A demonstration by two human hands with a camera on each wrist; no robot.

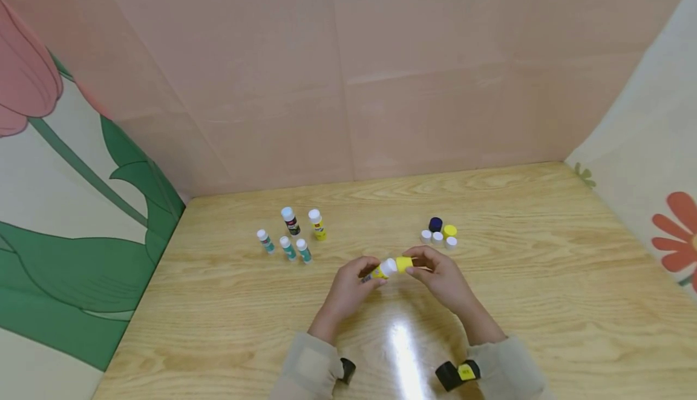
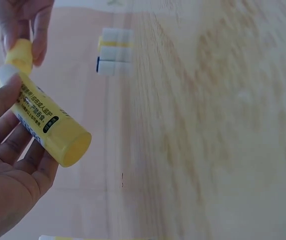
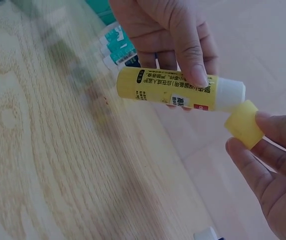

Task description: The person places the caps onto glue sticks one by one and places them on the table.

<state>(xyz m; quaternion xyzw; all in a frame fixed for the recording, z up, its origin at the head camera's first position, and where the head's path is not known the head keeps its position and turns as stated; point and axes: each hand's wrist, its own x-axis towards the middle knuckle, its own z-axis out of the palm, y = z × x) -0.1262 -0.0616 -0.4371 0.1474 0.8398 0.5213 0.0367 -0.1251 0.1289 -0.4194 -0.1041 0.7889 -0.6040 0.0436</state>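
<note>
My left hand (image 1: 353, 285) grips a yellow glue stick (image 2: 50, 120) by its labelled barrel, its white end (image 3: 231, 95) pointing toward the other hand. Between thumb and fingers my right hand (image 1: 440, 276) pinches a yellow cap (image 3: 245, 125). The cap is right at the glue stick's white end, tilted to it in the right wrist view. Both are held up above the wooden table (image 1: 229, 315).
To the left stand several glue sticks: a yellow one (image 1: 317, 226), a black one (image 1: 292, 223) and teal ones (image 1: 288, 249). At right lies a cluster of loose caps: a dark blue one (image 1: 435, 224), a yellow one (image 1: 449, 231) and white ones (image 1: 438, 238).
</note>
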